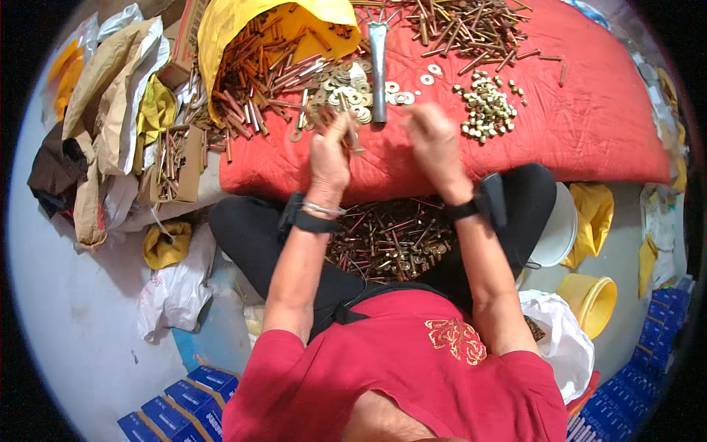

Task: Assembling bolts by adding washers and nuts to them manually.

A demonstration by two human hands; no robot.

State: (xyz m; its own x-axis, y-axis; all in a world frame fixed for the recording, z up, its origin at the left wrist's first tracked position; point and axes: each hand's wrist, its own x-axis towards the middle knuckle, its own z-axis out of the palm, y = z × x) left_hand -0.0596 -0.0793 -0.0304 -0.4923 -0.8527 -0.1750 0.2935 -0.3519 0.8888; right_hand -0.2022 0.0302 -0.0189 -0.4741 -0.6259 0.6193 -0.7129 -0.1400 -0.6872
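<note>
My left hand (pixel 330 156) is closed around a slim metal bolt (pixel 355 140), in front of the washer pile; its flared lower end sticks out beside the fingers. My right hand (pixel 436 147) hangs over the red padded cloth (pixel 589 88), between the grey metal tube (pixel 379 74) and the nuts (pixel 488 110). Motion smears its fingers, so what they hold cannot be made out. Flat round washers (pixel 353 96) lie heaped just beyond my left hand. Copper-coloured sleeves (pixel 247 88) spill from an open yellow bag (pixel 210 51) at the far left.
Long bolts or rods (pixel 475 33) are heaped at the back. Many bolt pieces (pixel 390 236) lie between my legs. At left stand a small carton (pixel 193 166) of metal pieces and crumpled sacks (pixel 121 110). A yellow bucket (pixel 600 313) and blue boxes (pixel 626 398) are at right.
</note>
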